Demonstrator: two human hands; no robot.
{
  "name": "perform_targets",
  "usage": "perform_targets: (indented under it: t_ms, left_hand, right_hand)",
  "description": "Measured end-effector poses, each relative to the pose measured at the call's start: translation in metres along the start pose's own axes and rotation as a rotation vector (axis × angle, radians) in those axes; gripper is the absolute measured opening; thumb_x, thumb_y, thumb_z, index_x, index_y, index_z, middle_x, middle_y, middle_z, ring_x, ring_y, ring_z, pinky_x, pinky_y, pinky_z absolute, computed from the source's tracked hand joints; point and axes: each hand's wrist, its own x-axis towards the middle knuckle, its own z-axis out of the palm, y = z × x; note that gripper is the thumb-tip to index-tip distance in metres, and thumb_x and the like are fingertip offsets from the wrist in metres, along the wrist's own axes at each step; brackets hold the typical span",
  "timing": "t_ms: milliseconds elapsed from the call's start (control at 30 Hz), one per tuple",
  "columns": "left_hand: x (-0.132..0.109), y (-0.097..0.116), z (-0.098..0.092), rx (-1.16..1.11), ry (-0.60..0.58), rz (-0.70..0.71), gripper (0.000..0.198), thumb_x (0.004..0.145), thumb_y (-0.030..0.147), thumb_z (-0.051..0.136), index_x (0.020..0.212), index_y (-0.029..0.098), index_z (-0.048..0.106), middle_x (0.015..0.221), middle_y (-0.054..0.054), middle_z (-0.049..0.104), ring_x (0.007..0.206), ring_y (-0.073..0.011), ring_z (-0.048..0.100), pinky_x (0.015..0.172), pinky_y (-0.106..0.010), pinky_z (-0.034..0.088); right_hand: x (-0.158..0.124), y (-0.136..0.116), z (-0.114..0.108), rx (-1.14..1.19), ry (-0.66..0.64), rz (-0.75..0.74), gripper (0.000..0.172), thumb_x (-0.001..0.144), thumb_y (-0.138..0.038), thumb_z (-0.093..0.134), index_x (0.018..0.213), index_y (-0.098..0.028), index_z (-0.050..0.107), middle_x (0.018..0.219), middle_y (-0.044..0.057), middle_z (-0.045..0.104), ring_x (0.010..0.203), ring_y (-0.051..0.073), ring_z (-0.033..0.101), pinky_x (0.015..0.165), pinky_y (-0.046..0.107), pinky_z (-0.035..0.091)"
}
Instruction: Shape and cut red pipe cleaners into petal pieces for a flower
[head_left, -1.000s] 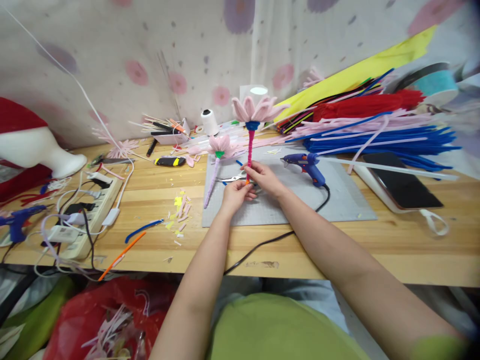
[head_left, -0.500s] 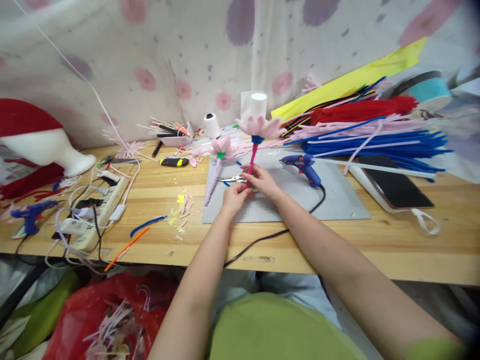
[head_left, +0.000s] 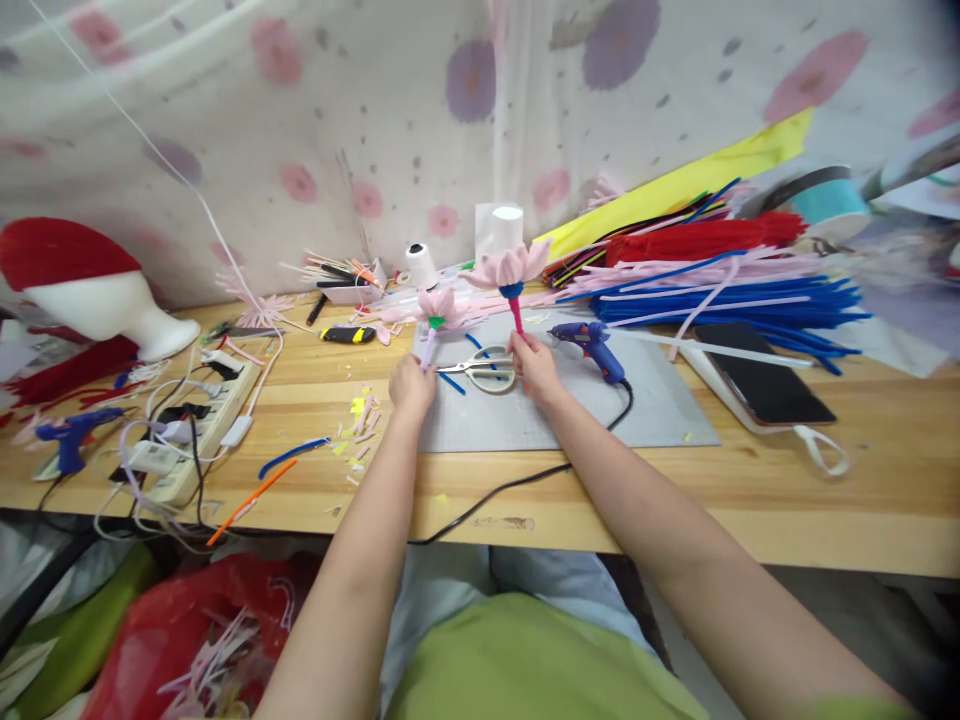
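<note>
My right hand is closed round the magenta stem of a pink pipe-cleaner flower, held upright with a blue collar under its petals. To the left, my left hand is closed on the lilac stem of a second pink flower, which has a green base. Between the hands, scissors lie on the grey mat, with short blue pipe-cleaner pieces close by. A blue glue gun rests on the mat to the right of my right hand.
Bundled blue pipe cleaners and a phone are at the right. A power strip, another glue gun and a foam head stand left. Scraps and a utility knife lie left of the mat. A black cord crosses the front.
My left hand has left the magenta stem, moved left and gripped the lilac stem of the second flower. My right hand keeps the first flower, and the scissors are now more exposed.
</note>
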Motion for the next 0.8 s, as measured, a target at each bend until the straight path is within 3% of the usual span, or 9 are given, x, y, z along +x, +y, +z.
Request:
perform_targets:
  t_ms: [67, 133, 233, 300, 400, 500, 633, 700, 800]
  left_hand:
    - [0.004, -0.001, 0.003, -0.056, -0.066, -0.077, 0.01, 0.077, 0.027, 0.053, 0.082, 0.019, 0.051, 0.089, -0.012, 0.06, 0.089, -0.0256, 0.057, 0.075, -0.036, 0.04]
    - [0.005, 0.0, 0.006, -0.234, 0.026, -0.119, 0.005, 0.078, 0.024, 0.051, 0.079, 0.02, 0.048, 0.082, -0.007, 0.058, 0.08, -0.0201, 0.056, 0.07, -0.031, 0.039]
    - [-0.002, 0.01, 0.01, -0.744, 0.173, -0.145, 0.011, 0.08, 0.028, 0.05, 0.076, 0.02, 0.043, 0.063, 0.003, 0.046, 0.056, -0.0093, 0.047, 0.056, -0.021, 0.036]
    - [-0.01, 0.022, 0.011, -1.121, 0.08, -0.202, 0.017, 0.082, 0.033, 0.047, 0.074, 0.02, 0.04, 0.051, 0.008, 0.031, 0.04, -0.0051, 0.031, 0.043, -0.017, 0.026]
    - [-0.023, 0.042, 0.013, -1.415, -0.222, -0.251, 0.024, 0.083, 0.038, 0.045, 0.07, 0.019, 0.04, 0.044, 0.011, 0.02, 0.032, -0.0029, 0.015, 0.035, -0.016, 0.013]
    - [-0.031, 0.051, 0.015, -1.445, -0.324, -0.233, 0.024, 0.082, 0.039, 0.05, 0.072, 0.018, 0.044, 0.046, 0.009, 0.032, 0.033, -0.0017, 0.027, 0.035, -0.013, 0.02]
    - [-0.035, 0.045, 0.02, -1.33, -0.269, -0.187, 0.025, 0.08, 0.043, 0.051, 0.083, 0.018, 0.047, 0.066, 0.002, 0.057, 0.052, -0.006, 0.054, 0.048, -0.017, 0.041]
    - [-0.037, 0.041, 0.019, -1.232, -0.251, -0.152, 0.03, 0.08, 0.048, 0.049, 0.087, 0.019, 0.047, 0.062, 0.003, 0.056, 0.047, -0.0066, 0.053, 0.044, -0.017, 0.04]
    - [-0.041, 0.041, 0.014, -1.144, -0.247, -0.104, 0.036, 0.08, 0.054, 0.042, 0.087, 0.019, 0.045, 0.043, 0.008, 0.042, 0.031, -0.0048, 0.037, 0.033, -0.016, 0.028]
  right_hand:
    - [0.0, 0.0, -0.001, 0.068, 0.047, -0.002, 0.04, 0.073, -0.053, 0.056, 0.062, -0.019, 0.038, 0.038, -0.011, 0.02, 0.032, 0.002, 0.018, 0.033, 0.017, 0.012]
    - [0.0, 0.0, 0.0, 0.12, 0.028, 0.006, 0.04, 0.073, -0.053, 0.056, 0.061, -0.02, 0.038, 0.038, -0.011, 0.019, 0.031, 0.003, 0.016, 0.032, 0.017, 0.011]
    - [-0.002, 0.0, 0.005, 0.171, -0.002, 0.012, 0.037, 0.075, -0.051, 0.055, 0.063, -0.019, 0.039, 0.038, -0.012, 0.019, 0.031, 0.002, 0.015, 0.032, 0.016, 0.011]
    - [-0.003, 0.001, 0.012, 0.207, -0.048, 0.034, 0.032, 0.075, -0.047, 0.056, 0.068, -0.019, 0.043, 0.039, -0.012, 0.023, 0.032, 0.003, 0.019, 0.033, 0.015, 0.016]
    - [-0.004, 0.002, 0.027, 0.212, -0.155, 0.048, 0.023, 0.073, -0.038, 0.061, 0.079, -0.018, 0.051, 0.047, -0.009, 0.041, 0.041, 0.004, 0.039, 0.042, 0.016, 0.034]
    - [-0.005, 0.004, 0.04, 0.153, -0.228, 0.062, 0.021, 0.071, -0.031, 0.064, 0.087, -0.017, 0.058, 0.067, -0.002, 0.059, 0.06, 0.007, 0.054, 0.058, 0.019, 0.044]
    - [-0.008, 0.011, 0.049, 0.074, -0.287, 0.137, 0.029, 0.072, -0.026, 0.063, 0.099, -0.017, 0.061, 0.077, 0.0, 0.063, 0.064, 0.008, 0.056, 0.059, 0.02, 0.045]
    - [-0.01, 0.014, 0.05, 0.038, -0.323, 0.139, 0.035, 0.072, -0.027, 0.063, 0.106, -0.017, 0.059, 0.067, -0.003, 0.06, 0.053, 0.006, 0.051, 0.051, 0.019, 0.043]
    - [-0.011, 0.011, 0.052, 0.033, -0.432, 0.112, 0.042, 0.072, -0.028, 0.063, 0.111, -0.015, 0.056, 0.056, -0.006, 0.055, 0.043, 0.005, 0.045, 0.045, 0.019, 0.042]
